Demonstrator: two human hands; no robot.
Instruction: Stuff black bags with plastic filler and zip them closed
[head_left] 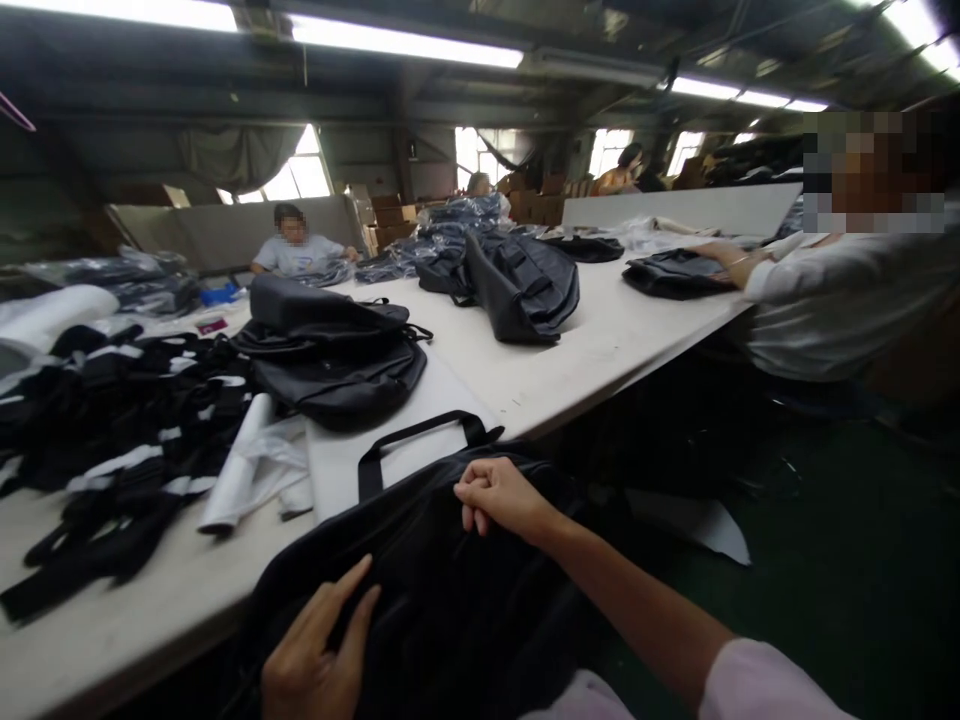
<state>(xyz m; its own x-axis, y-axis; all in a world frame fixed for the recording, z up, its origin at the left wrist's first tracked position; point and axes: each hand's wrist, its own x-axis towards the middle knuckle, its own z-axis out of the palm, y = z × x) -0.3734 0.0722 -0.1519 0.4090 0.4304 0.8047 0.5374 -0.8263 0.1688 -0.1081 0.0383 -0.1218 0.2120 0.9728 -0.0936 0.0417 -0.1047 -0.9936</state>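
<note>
Two hands, left [319, 635] spread, right [501, 495] curled, grip unclear, overlie bag [424, 575]; shirt print [304, 263] illegible.

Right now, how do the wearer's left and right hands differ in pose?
The left hand has fingers extended, thumb apart; the right hand has fingers curled toward the thumb. The left hand is lower in view; the right hand is nearer the webbing handle. Both are over the black bag.
</note>
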